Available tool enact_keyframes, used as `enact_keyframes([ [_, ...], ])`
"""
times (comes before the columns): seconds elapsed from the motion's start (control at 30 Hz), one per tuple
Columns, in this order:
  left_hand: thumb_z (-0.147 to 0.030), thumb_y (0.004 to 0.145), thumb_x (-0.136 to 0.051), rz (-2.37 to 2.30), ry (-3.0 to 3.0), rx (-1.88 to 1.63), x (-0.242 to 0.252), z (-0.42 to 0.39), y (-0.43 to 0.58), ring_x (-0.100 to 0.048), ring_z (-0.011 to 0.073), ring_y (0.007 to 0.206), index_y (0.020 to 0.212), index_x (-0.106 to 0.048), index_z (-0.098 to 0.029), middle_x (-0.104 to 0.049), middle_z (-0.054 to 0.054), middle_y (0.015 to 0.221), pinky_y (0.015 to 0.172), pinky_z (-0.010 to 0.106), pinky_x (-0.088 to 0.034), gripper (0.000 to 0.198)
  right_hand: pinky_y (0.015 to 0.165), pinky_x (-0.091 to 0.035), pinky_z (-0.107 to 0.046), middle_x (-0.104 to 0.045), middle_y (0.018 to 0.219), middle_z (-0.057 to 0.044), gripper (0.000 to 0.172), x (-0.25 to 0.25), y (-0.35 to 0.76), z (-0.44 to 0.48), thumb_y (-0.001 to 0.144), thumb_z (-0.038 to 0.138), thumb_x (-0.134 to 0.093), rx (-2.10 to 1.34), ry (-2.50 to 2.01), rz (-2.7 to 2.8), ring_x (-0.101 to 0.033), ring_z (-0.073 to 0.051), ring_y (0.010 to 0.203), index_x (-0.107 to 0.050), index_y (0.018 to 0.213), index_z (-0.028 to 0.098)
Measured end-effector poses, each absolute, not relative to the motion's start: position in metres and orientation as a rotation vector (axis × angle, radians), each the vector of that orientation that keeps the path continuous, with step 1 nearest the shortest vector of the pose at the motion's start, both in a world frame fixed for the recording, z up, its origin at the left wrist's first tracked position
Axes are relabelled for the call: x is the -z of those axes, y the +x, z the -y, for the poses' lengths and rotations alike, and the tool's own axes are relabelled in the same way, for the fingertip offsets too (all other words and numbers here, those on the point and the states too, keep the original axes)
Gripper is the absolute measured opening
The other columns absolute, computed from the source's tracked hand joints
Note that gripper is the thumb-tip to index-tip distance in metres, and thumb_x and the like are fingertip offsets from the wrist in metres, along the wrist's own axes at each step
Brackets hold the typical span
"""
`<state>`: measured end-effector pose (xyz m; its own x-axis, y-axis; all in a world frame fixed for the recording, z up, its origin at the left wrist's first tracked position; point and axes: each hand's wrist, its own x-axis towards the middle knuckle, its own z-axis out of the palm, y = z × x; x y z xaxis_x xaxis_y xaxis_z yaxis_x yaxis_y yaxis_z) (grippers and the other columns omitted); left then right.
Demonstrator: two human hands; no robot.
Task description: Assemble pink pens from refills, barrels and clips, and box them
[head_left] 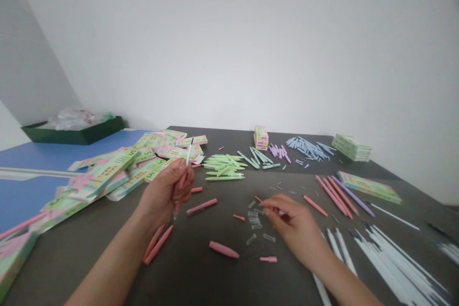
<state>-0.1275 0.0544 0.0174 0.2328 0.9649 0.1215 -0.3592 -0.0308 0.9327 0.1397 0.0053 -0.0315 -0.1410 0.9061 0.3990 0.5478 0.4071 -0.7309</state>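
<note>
My left hand (pixel 172 189) is closed around a pink pen part with a white pen refill (pixel 189 153) sticking up out of the fist, dark tip uppermost. Below that fist a clear end shows. The thumb and fingers of my right hand (pixel 294 224) are pinched together over the table, with a small pink pen piece (pixel 258 199) at the fingertips. Just left of them lie several clear plastic caps (pixel 254 220). A pink pen barrel (pixel 224 249) and a small pink connector (pixel 268 259) rest nearer to me. Two pink barrels (pixel 158 245) lie beneath my left wrist.
Printed cartons (pixel 103 174) are heaped at left, near a green tray (pixel 75 134) of plastic bags. Green barrels (pixel 224 167), purple pieces (pixel 280 152) and blue pieces (pixel 310 148) lie farther back. White refills (pixel 394 258) are spread at right, below a flat carton (pixel 369 186).
</note>
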Motion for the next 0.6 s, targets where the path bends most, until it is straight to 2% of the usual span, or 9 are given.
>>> enact_keyframes([
  [0.17,-0.031,0.085,-0.051,-0.705,1.032,-1.197,-0.012,-0.060,-0.130,-0.024,0.0027,0.033,0.053,-0.043,-0.016,-0.037,-0.007,0.045,0.031,0.014,-0.018,0.036,0.078,-0.045,-0.027,-0.064,0.090,-0.006,0.026,0.034,0.108,-0.009,0.080,0.006,-0.052,-0.483,-1.312,2.160,-0.059,-0.017,0.087,-0.069,0.094,0.018],
  [0.4,-0.030,0.085,-0.051,-0.639,0.903,-1.095,-0.005,-0.066,-0.136,-0.026,0.0027,0.033,0.065,-0.048,-0.016,-0.039,-0.007,0.048,0.030,0.012,-0.021,0.025,0.083,-0.043,-0.028,-0.064,0.094,-0.008,0.023,0.026,0.079,-0.023,0.080,0.006,-0.052,-0.395,-1.330,2.335,-0.056,-0.019,0.092,-0.070,0.090,0.017],
  [0.6,-0.025,0.087,-0.047,-0.592,0.855,-1.170,-0.014,-0.066,-0.151,-0.028,0.0029,0.032,0.062,-0.045,-0.017,-0.038,-0.007,0.046,0.029,0.010,-0.023,0.027,0.085,-0.043,-0.030,-0.063,0.098,-0.008,0.025,0.031,0.046,-0.020,0.079,0.007,-0.052,-0.324,-1.183,2.514,-0.055,-0.021,0.096,-0.067,0.096,0.017],
])
